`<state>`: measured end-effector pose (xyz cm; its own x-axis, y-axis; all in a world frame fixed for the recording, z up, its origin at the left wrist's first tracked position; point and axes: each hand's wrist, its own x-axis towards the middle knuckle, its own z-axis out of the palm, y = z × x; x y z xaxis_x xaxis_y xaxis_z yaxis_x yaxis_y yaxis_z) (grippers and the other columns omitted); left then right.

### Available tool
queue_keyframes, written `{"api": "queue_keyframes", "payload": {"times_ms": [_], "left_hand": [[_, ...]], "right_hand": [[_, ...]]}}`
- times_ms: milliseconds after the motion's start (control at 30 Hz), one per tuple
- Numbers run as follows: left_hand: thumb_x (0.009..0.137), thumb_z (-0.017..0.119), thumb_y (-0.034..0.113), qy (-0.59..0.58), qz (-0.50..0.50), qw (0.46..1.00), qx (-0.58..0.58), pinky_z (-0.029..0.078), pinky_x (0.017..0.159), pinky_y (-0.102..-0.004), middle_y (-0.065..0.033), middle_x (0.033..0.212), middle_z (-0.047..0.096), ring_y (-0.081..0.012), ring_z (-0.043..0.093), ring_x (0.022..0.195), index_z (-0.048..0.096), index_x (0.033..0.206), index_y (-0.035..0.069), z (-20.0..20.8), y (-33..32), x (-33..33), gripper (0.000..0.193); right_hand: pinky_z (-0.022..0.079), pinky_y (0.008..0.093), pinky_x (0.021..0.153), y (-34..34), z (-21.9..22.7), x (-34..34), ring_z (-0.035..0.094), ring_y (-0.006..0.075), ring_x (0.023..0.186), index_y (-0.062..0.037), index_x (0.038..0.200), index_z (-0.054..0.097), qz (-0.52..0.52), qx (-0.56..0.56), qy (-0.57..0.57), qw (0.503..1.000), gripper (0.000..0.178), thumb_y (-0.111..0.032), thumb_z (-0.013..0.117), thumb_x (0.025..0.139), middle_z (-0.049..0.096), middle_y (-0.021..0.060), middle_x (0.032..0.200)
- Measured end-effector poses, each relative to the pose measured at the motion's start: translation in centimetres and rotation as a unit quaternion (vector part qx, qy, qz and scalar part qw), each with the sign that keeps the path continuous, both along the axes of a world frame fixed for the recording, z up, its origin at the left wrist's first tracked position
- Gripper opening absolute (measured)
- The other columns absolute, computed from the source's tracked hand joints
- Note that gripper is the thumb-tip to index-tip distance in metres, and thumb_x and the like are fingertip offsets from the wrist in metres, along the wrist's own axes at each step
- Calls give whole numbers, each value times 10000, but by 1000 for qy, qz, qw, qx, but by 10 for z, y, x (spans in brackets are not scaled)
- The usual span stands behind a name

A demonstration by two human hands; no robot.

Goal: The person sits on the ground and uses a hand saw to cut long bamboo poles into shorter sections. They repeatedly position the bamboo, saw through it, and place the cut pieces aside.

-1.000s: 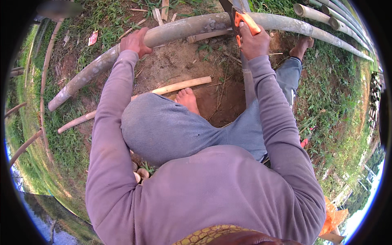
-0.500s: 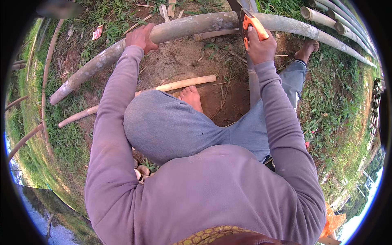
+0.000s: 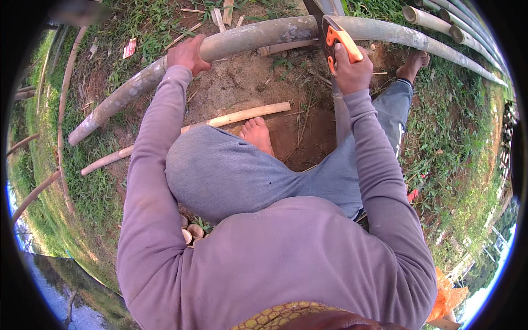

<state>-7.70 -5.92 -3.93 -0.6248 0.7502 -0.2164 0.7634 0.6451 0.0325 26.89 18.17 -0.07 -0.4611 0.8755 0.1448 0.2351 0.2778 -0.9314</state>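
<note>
My left hand (image 3: 188,54) is wrapped over a long grey-green bamboo pole (image 3: 258,34) that runs from side to side in front of me. In my right hand (image 3: 353,71) is a handsaw (image 3: 344,39), gripped by its orange and black handle. The saw's dark blade lies across the pole and points away from me; how deep it sits in the bamboo I cannot tell. Under the pole, near the blade, a grey post or plank (image 3: 341,118) runs toward my legs.
A thin, pale bamboo length (image 3: 247,111) lies by my bare foot (image 3: 257,135). Several bamboo poles (image 3: 434,23) are stacked at the far right. Short cut bamboo pieces (image 3: 193,231) sit beside my left knee. Thin curved poles (image 3: 65,99) stand or lie at the left.
My right hand and the saw handle have come slightly toward me. My left hand keeps its hold on the pole, which has barely shifted.
</note>
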Motion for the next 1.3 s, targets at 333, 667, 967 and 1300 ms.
{"api": "queue_keyframes", "payload": {"times_ms": [333, 667, 967, 1300], "left_hand": [[706, 905, 393, 0, 7, 1000, 3, 580, 1015, -474, -90, 1337, 741, -341, 724, 1199, 600, 1465, 252, -10, -17, 2, 830], [727, 934, 460, -10, -10, 1000, -15, 573, 1017, -490, -94, 1316, 732, -333, 722, 1215, 579, 1483, 248, -7, -7, -2, 861], [710, 920, 395, 9, 16, 1000, -1, 577, 1035, -468, -91, 1360, 723, -326, 718, 1219, 582, 1500, 260, -3, -14, -3, 870], [706, 924, 390, -12, 15, 1000, 6, 579, 1013, -473, -97, 1337, 727, -332, 719, 1203, 577, 1498, 229, -9, -28, -2, 880]], "right_hand": [[518, 248, 586, -138, 31, 181, 644, 62, 617, 8, 1129, 705, -10, -38, -34, 999, 154, -103, 750, 1033, 726, 35, 767], [535, 355, 686, -26, 13, 13, 634, 147, 725, 32, 1045, 729, -13, 41, -79, 996, 312, -256, 833, 987, 714, 79, 794], [507, 241, 576, -94, 19, 118, 635, 58, 628, 22, 1119, 692, 15, -52, -14, 998, 160, -110, 743, 1046, 725, 46, 798], [481, 237, 549, -101, 33, 131, 602, 44, 616, 11, 1134, 680, 28, -52, -47, 997, 172, -107, 758, 1036, 685, 7, 760]]}}
